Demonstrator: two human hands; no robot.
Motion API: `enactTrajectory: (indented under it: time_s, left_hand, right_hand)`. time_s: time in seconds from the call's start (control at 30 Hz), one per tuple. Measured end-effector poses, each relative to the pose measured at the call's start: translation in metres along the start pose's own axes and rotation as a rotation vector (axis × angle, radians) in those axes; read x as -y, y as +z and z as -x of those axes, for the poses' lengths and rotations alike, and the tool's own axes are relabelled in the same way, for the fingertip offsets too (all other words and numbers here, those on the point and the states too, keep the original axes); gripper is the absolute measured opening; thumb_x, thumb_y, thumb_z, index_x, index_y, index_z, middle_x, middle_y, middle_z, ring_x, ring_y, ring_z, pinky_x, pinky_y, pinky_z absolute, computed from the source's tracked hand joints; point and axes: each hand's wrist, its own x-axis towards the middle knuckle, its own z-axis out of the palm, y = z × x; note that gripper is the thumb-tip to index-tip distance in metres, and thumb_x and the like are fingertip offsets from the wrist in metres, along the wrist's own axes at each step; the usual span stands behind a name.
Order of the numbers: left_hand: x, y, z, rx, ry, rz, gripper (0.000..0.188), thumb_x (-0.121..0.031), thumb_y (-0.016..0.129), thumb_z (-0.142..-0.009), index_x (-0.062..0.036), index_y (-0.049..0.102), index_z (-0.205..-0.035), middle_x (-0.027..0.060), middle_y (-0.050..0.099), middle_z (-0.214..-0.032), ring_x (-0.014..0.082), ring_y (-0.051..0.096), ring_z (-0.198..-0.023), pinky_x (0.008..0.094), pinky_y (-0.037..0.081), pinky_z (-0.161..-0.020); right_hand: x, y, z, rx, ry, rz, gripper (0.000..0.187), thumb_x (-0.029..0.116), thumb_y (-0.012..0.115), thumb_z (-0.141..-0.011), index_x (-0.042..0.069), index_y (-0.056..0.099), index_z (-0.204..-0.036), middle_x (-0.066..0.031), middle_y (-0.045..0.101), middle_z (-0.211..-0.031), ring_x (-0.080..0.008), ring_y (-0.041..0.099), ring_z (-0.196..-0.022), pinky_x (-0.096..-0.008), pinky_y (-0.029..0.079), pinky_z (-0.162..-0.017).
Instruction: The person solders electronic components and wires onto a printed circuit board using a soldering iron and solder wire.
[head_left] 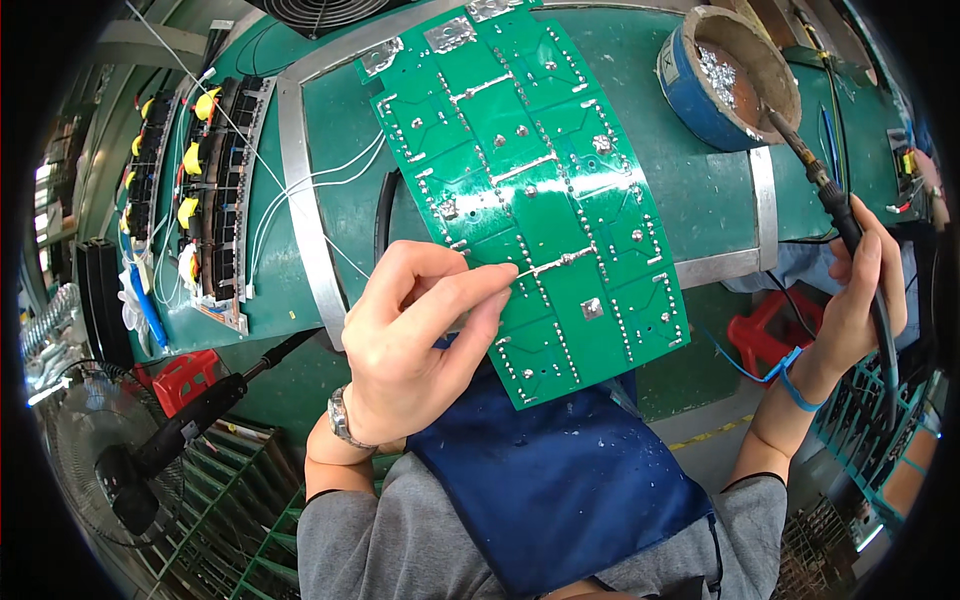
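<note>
Left hand: thumb and index finger pinched at the tips, rest kinda tucked behind
Left forearm: bare, just below and left of that hand
Right hand: well off to the left one's right, curled in a grip
Right forearm: bare, below-left of its hand

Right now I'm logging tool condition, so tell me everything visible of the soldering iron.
The soldering iron has a slim, dull metal tip, a brownish, worn-looking barrel and a dark handle, with a black cable trailing from it. The right hand holds it by the handle. It slants, tip up and left in the picture, reaching over the rim into a round, blue-sided bowl with silvery bits inside. Whether the tip touches the bowl is unclear.
</note>
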Motion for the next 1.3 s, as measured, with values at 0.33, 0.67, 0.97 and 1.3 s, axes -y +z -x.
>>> enactTrajectory:
  time_s: [0.33, 0.67, 0.97, 1.3]
  left_hand:
    - [0.024, -0.012, -0.008, -0.163, -0.057, -0.032, 0.024, 0.005, 0.079, -0.077, -0.0051, 0.076, -0.099, 0.0036, 0.06, -0.084, 0.0103, 0.058, -0.064, 0.0234, 0.047, -0.054]
    - [0.044, -0.019, -0.01, -0.232, -0.122, -0.024, 0.023, 0.004, 0.078, -0.08, -0.006, 0.077, -0.1, 0.0025, 0.061, -0.086, 0.0074, 0.057, -0.066, 0.0216, 0.047, -0.056]
    - [0.05, -0.02, -0.013, -0.229, -0.108, -0.023, 0.022, 0.004, 0.078, -0.08, -0.0058, 0.077, -0.1, 0.0025, 0.062, -0.086, 0.007, 0.055, -0.065, 0.0216, 0.047, -0.055]
    - [0.057, -0.021, -0.029, -0.267, -0.078, 0.016, 0.021, 0.005, 0.077, -0.08, -0.0048, 0.077, -0.099, 0.0015, 0.062, -0.084, 0.0057, 0.054, -0.063, 0.0206, 0.045, -0.054]
  right_hand:
    - [0.005, 0.003, 0.007, -0.041, 0.076, -0.12, 0.035, 0.02, 0.052, -0.099, -0.006, 0.072, -0.11, -0.0106, 0.069, -0.078, -0.0043, 0.053, -0.057, -0.0169, 0.038, -0.052]
    - [0.007, 0.005, 0.011, -0.007, 0.048, -0.131, 0.035, 0.02, 0.052, -0.097, -0.006, 0.072, -0.109, -0.0119, 0.07, -0.082, -0.0064, 0.056, -0.058, -0.0172, 0.038, -0.051]
    - [0.012, 0.008, 0.006, 0.01, 0.049, -0.19, 0.037, 0.024, 0.053, -0.098, -0.006, 0.072, -0.109, -0.0129, 0.069, -0.088, -0.0071, 0.058, -0.06, -0.0163, 0.039, -0.052]
    - [0.076, 0.07, -0.032, 0.438, 0.037, -0.397, 0.024, 0.017, 0.064, -0.096, -0.003, 0.074, -0.106, -0.0071, 0.07, -0.085, -0.0077, 0.061, -0.062, -0.0188, 0.047, -0.057]
